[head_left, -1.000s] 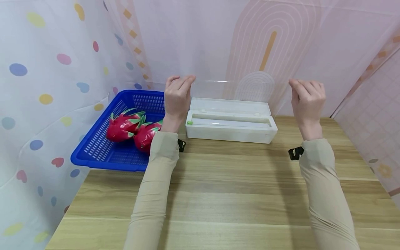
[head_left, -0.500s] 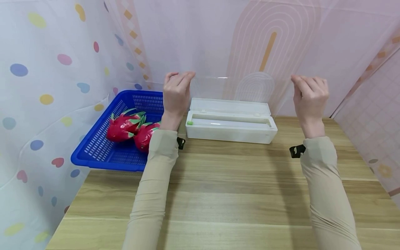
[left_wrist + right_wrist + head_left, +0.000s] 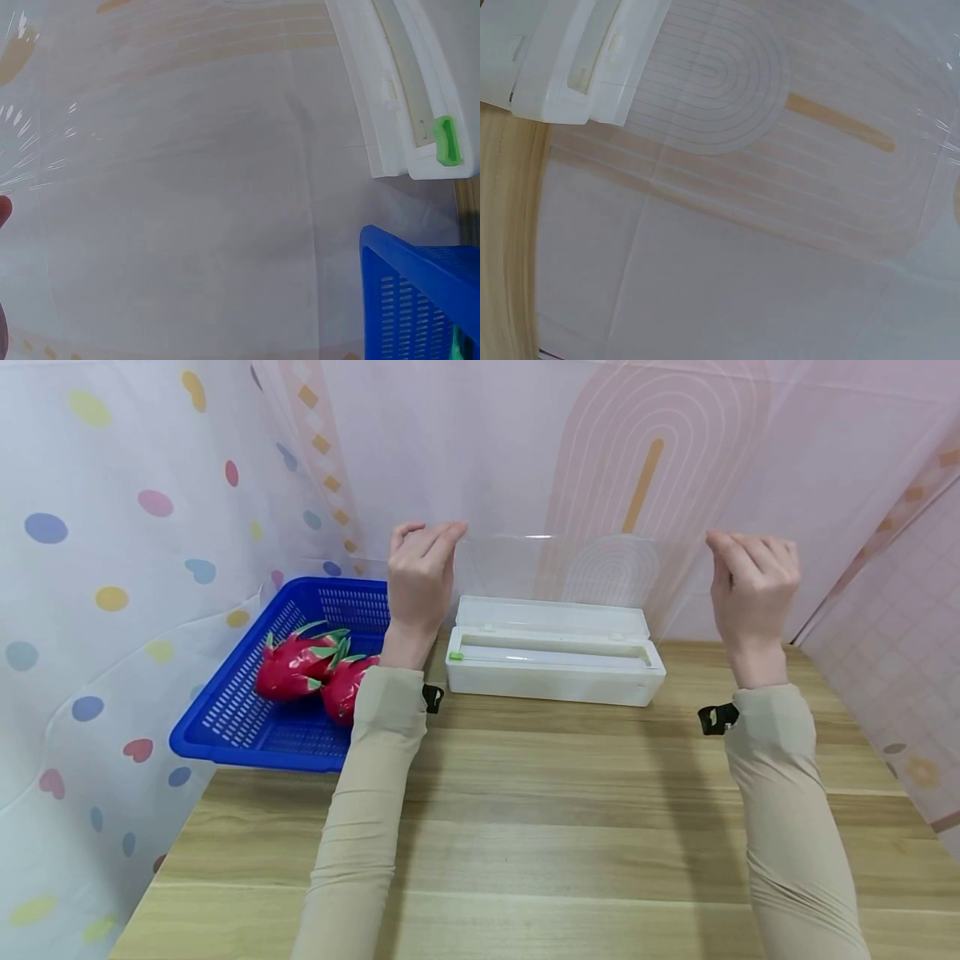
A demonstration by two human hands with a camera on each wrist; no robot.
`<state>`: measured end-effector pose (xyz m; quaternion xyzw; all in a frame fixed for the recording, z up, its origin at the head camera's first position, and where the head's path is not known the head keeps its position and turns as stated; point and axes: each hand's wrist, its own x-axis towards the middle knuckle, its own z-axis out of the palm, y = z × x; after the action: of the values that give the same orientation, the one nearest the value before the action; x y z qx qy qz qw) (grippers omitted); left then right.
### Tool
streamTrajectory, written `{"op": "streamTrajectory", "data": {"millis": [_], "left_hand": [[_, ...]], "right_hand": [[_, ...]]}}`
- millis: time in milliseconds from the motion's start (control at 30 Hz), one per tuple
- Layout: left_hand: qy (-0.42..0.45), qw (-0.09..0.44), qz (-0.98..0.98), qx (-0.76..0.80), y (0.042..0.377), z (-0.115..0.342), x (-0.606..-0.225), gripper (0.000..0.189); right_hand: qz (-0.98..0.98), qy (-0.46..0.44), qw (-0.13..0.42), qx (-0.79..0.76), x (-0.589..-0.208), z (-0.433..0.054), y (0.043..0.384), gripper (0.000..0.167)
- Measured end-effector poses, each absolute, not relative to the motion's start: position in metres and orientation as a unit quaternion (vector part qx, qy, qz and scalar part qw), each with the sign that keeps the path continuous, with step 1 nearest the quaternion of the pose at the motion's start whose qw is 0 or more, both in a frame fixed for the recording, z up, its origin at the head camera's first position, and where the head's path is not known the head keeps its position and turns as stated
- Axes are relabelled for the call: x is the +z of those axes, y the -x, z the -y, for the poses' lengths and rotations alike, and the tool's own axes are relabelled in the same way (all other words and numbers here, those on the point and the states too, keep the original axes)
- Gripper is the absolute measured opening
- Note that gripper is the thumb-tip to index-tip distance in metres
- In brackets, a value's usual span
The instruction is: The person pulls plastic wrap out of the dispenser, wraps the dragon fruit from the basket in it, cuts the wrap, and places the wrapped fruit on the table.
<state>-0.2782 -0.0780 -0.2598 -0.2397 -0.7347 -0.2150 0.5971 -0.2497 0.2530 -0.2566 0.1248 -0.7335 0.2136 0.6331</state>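
Note:
A clear sheet of cling film (image 3: 517, 564) is stretched between my hands above the white cling film dispenser (image 3: 555, 681), whose lid stands raised at the back. My left hand (image 3: 418, 585) pinches the film's upper left corner. My right hand (image 3: 756, 589) pinches the upper right corner. Down from the hands, the film runs to the dispenser. Radiating creases show in the film near a fingertip (image 3: 4, 208) in the left wrist view. A green slider (image 3: 447, 141) sits at the dispenser's left end. Most of both hands lies outside the wrist views.
A blue plastic basket (image 3: 225, 756) stands left of the dispenser, partly behind my left arm. Two red dragon fruits, one farther left (image 3: 296, 667) and one partly hidden by my sleeve (image 3: 347, 692), lie in it. Patterned curtains (image 3: 450, 443) enclose the wooden table (image 3: 540, 827).
Both hands have risen, and the right one has also shifted right. The film's top edge has gone up with them, lengthening the stretched sheet. Dispenser and basket have stayed put.

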Motion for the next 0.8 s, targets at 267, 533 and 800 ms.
{"op": "streamTrajectory", "data": {"millis": [267, 533, 800], "left_hand": [[0.24, 0.597, 0.734, -0.219, 0.278, 0.078, -0.253, 0.028], [0.243, 0.603, 0.728, -0.218, 0.277, 0.078, -0.247, 0.028], [0.245, 0.615, 0.716, -0.221, 0.275, 0.077, -0.242, 0.028]], "right_hand": [[0.729, -0.116, 0.637, 0.221, -0.25, -0.252, 0.25, 0.028], [0.721, -0.11, 0.647, 0.225, -0.246, -0.252, 0.25, 0.026], [0.711, -0.101, 0.656, 0.233, -0.242, -0.249, 0.248, 0.028]]}}
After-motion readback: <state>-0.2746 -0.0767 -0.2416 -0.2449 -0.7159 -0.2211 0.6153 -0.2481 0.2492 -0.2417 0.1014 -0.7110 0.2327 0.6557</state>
